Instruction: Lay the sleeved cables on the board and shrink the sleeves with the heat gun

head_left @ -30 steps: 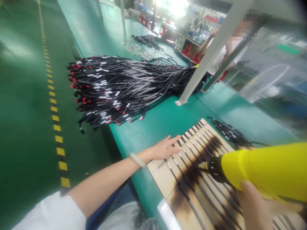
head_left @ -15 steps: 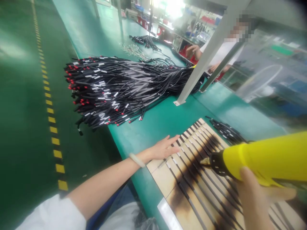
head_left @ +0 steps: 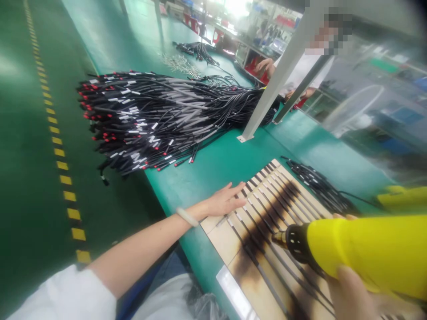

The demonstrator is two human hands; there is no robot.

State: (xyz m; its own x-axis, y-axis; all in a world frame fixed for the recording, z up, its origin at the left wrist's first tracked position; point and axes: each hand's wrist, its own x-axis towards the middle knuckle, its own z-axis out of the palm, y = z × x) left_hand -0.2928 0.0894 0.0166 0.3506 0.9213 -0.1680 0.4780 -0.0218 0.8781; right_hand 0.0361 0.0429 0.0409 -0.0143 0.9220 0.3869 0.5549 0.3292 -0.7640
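My right hand [head_left: 353, 293] grips a yellow heat gun [head_left: 363, 253] with a black collar and a metal nozzle. The nozzle points left, above a wooden board [head_left: 220, 240] with dark scorch bands. Black cables [head_left: 267, 271] with white labels lie side by side in rows across this board. My left hand [head_left: 224, 200] rests flat at the board's upper left edge, fingers stretched over the cable ends and holding nothing. Part of the right hand is hidden behind the heat gun.
A large bundle of black cables [head_left: 140, 120] with red tips lies on the green table [head_left: 216, 164]. Grey posts [head_left: 270, 84] stand behind the board. A smaller cable bundle [head_left: 316, 184] lies beyond it, near another yellow object [head_left: 400, 198]. Across the table is a person [head_left: 300, 71].
The heat gun has moved lower in the view, its nozzle slightly left, uncovering the other yellow object behind. My left hand stays at the same place on the board. The whole view has shifted slightly.
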